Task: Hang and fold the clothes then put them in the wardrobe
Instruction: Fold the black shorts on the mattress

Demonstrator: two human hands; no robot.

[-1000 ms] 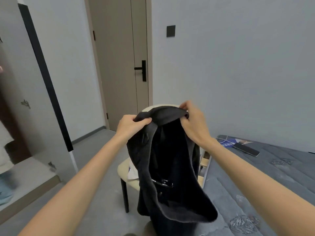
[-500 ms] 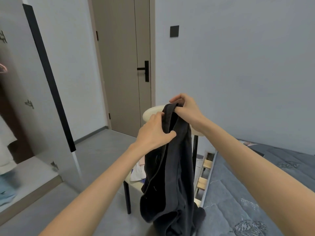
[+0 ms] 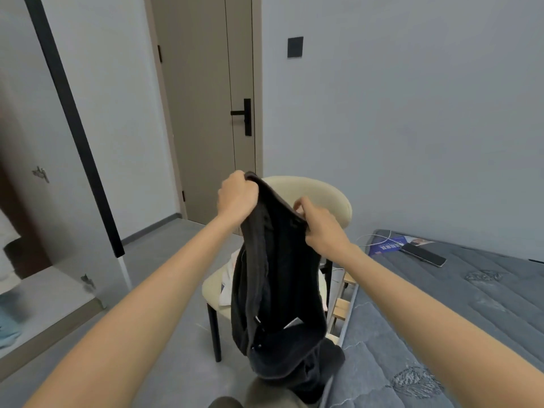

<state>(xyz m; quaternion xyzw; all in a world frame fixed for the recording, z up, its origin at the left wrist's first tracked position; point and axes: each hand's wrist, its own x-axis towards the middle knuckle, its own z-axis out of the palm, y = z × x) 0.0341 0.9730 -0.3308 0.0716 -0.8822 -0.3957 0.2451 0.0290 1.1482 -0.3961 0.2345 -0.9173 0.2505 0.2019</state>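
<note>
While you hold the black garment (image 3: 276,290) up by its top edge, your left hand (image 3: 235,195) has its fingers curled tight over one end. Your right hand (image 3: 321,228) pinches the other end, lower and nearer to you. The garment hangs in the air in front of the cream chair (image 3: 323,195), and its lower part is bunched down by the mattress (image 3: 441,319) edge.

Your right-hand pinch looks the lighter hold. If it slips, the whole weight would swing onto your left hand and the cloth could drop to the floor. The bunched, twisted lower end would trap creases if you folded it as it hangs, so shake it straight first. It could also catch on the chair or on the wooden bed slats (image 3: 341,304) beside it. If you lay it on the mattress, watch the phone (image 3: 424,254) and the blue booklet (image 3: 391,245), which the cloth could cover or sweep off.

The wardrobe (image 3: 53,287) stands open on your left, well apart from the garment. On its bottom board lies a blurred light blue cloth (image 3: 8,325), and a pale garment (image 3: 7,260) shows at the frame edge. You cannot tell from here whether a rail or a free hanger is available.
</note>
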